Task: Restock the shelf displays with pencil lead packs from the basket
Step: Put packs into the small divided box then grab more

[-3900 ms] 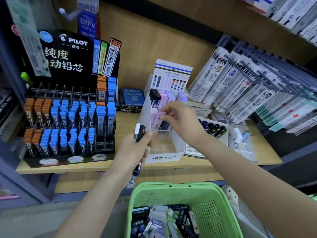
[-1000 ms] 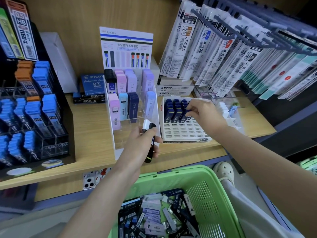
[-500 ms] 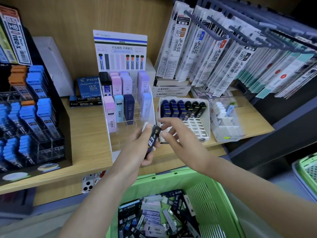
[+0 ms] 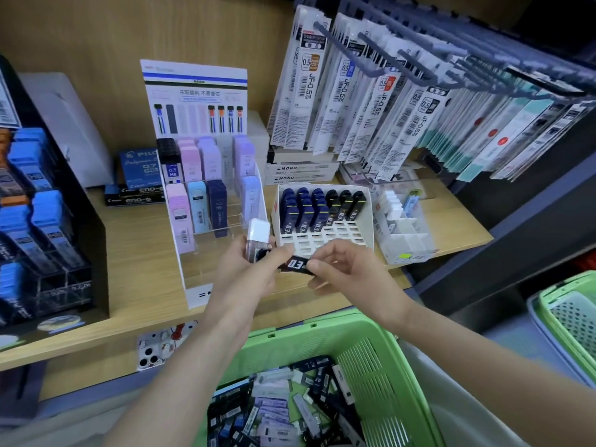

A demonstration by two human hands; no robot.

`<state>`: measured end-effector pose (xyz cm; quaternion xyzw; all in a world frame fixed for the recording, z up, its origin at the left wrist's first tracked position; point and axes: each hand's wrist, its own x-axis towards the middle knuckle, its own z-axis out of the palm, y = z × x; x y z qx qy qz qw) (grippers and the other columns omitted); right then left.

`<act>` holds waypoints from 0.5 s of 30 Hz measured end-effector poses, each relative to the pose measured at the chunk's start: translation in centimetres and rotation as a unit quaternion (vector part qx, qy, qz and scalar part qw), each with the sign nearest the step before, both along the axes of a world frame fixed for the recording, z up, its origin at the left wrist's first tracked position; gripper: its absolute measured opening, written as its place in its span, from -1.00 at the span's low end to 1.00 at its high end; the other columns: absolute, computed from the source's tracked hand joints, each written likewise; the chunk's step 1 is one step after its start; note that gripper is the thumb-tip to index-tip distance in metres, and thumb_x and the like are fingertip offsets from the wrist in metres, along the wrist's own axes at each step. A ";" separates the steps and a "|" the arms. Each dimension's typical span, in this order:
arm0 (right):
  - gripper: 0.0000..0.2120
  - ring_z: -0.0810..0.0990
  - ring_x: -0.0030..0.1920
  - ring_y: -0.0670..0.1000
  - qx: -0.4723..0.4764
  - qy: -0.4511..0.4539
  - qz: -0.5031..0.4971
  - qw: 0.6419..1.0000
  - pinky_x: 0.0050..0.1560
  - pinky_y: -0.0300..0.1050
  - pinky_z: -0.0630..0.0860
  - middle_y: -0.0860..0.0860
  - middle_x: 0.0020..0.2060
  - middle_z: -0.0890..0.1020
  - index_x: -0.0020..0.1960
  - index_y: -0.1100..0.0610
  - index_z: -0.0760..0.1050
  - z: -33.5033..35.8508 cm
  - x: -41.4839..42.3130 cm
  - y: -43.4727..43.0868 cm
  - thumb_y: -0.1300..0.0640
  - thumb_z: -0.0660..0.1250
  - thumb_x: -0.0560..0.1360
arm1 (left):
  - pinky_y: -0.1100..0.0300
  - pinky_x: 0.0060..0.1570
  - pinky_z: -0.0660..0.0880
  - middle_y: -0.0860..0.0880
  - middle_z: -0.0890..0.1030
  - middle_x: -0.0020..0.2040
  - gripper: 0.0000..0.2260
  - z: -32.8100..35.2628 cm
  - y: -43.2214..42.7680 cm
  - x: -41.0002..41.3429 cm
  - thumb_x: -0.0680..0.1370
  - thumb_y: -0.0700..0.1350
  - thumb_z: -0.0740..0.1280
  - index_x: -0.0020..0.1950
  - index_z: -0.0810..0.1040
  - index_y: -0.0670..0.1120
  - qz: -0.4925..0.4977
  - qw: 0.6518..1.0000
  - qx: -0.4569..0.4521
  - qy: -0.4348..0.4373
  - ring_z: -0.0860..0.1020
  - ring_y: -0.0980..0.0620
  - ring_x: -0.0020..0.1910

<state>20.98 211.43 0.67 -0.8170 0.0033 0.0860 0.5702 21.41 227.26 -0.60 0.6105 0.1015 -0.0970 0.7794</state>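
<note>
My left hand [image 4: 246,272] grips a clear lead pack with a white cap [image 4: 257,237] and the end of a black pack marked 0.3 [image 4: 297,264]. My right hand [image 4: 342,272] pinches the other end of that black pack. Both hands hover over the shelf's front edge, just before the white grid display [image 4: 325,240], which holds blue and black packs in its back rows. The clear acrylic display [image 4: 209,201] with pastel packs stands to its left. The green basket [image 4: 371,359] below holds several loose packs.
A black Pilot display [image 4: 45,227] with blue packs fills the left of the wooden shelf [image 4: 135,253]. Hanging refill packets [image 4: 387,98] crowd the upper right. A small clear divider box [image 4: 406,233] sits right of the grid display. Another green basket [image 4: 574,317] is at far right.
My right hand left the grid display and came back to my left hand. It now pinches the black 0.3 pack that my left hand also holds.
</note>
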 end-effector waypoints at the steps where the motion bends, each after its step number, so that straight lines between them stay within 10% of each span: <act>1: -0.91 0.65 -0.25 -0.02 -0.017 0.012 0.019 1.000 -0.11 -0.10 0.61 -0.04 -0.34 0.62 -0.18 0.08 0.51 -0.2 -0.4 -0.1 0.20 0.37 0.48 | 0.32 -0.46 0.27 0.13 0.40 -0.46 -0.87 0.0 -0.2 0.0 0.46 -0.15 0.43 -0.10 0.49 -0.08 0.005 1.000 0.010 -0.003 0.32 0.16 -0.51; 5: -0.86 0.57 -0.23 -0.19 -0.120 -0.033 0.083 0.989 -0.13 -0.38 0.46 -0.11 -0.28 0.61 -0.20 -0.01 0.50 -0.6 -1.4 0.2 0.17 0.42 0.45 | 0.24 -0.28 0.42 -0.01 0.57 -0.30 -0.80 -0.1 -0.8 -0.3 0.39 -0.07 0.49 -0.08 0.54 -0.06 -0.006 0.995 0.097 -0.039 0.50 0.20 -0.36; 11: -0.88 0.54 -0.32 -0.14 -0.115 -0.046 0.054 0.991 -0.23 -0.20 0.50 -0.06 -0.30 0.61 -0.16 0.08 0.53 -0.5 -1.1 -0.2 0.10 0.46 0.42 | 0.43 -0.38 0.36 0.06 0.54 -0.31 -0.84 -0.1 -1.4 -0.6 0.44 0.00 0.44 -0.08 0.55 -0.04 -0.042 0.986 0.147 -0.070 0.46 0.27 -0.39; 15: -0.81 0.62 -0.26 -0.12 -0.127 -0.045 -0.014 0.991 -0.25 -0.22 0.53 -0.09 -0.24 0.63 -0.13 0.02 0.42 0.2 0.3 -2.2 0.14 0.44 0.43 | 0.17 -0.28 0.28 0.07 0.37 -0.39 -0.70 -0.6 -1.3 -0.5 0.53 0.09 0.28 -0.09 0.52 -0.17 -0.018 0.990 0.140 -0.025 0.32 0.09 -0.40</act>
